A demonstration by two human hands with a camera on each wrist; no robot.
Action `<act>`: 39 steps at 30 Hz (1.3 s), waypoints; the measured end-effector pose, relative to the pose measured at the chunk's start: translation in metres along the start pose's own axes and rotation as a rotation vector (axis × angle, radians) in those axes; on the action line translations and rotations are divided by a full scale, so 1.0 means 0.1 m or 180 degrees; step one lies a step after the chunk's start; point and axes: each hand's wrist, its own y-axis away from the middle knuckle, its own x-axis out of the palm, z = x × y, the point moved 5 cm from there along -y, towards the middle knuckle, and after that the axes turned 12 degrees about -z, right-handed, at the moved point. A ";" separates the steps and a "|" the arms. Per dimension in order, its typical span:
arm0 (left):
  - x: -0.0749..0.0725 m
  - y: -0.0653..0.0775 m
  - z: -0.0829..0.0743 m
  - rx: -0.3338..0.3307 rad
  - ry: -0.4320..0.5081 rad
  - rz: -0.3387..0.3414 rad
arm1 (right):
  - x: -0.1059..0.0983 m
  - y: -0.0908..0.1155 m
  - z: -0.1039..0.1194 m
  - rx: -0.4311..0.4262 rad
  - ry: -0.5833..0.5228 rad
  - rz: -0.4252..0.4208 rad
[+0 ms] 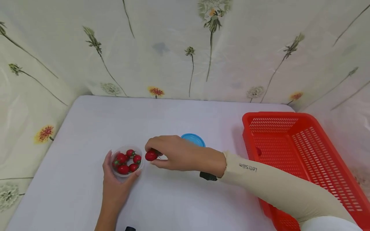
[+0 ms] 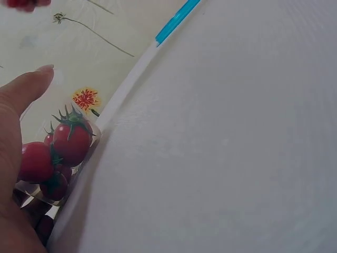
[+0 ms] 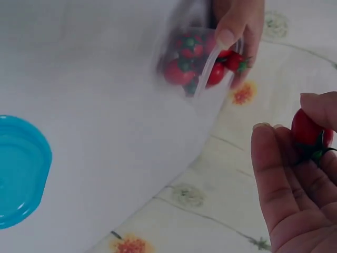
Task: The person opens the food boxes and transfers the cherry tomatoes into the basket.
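A clear round plastic container (image 1: 122, 175) stands on the table, holding several red cherry tomatoes (image 1: 123, 169) with green stems. My left hand (image 1: 117, 186) curls round its near and left sides, thumb at the right rim. Just right of the container, my right hand (image 1: 173, 153) pinches one cherry tomato (image 1: 151, 155) between thumb and fingers, above the table. In the right wrist view this held tomato (image 3: 309, 129) shows its green calyx toward the palm. Behind the right wrist lies a blue lid (image 1: 193, 139), partly covered by the hand in the head view.
A large red plastic basket (image 1: 248, 141) with slotted walls stands at the right, under the right forearm. One red tomato (image 1: 258, 151) lies inside it near the left wall. A floral sheet (image 1: 173, 48) hangs behind the white table (image 1: 162, 115).
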 end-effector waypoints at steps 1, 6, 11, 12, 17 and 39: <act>0.00 0.00 0.00 -0.0009 -0.0020 0.0001 | -0.05 0.05 -0.02 0.0029 0.0017 -0.0036; 0.01 0.00 0.01 -0.0076 -0.0018 0.0011 | -0.35 0.32 -0.14 0.0327 -0.0009 -0.0278; 0.00 0.00 0.00 -0.0059 0.0057 0.0033 | -0.64 0.62 -0.29 0.0620 -0.0224 -0.0756; 0.00 -0.01 0.00 -0.0056 0.0056 0.0035 | -0.68 0.68 -0.31 0.0680 -0.0238 -0.0849; -0.01 -0.01 -0.01 -0.0053 0.0065 0.0029 | -0.81 0.96 -0.44 0.0950 -0.0218 -0.1147; -0.01 0.01 -0.01 -0.0131 0.0092 0.0041 | -1.54 2.13 -1.29 0.2355 0.0565 -0.1921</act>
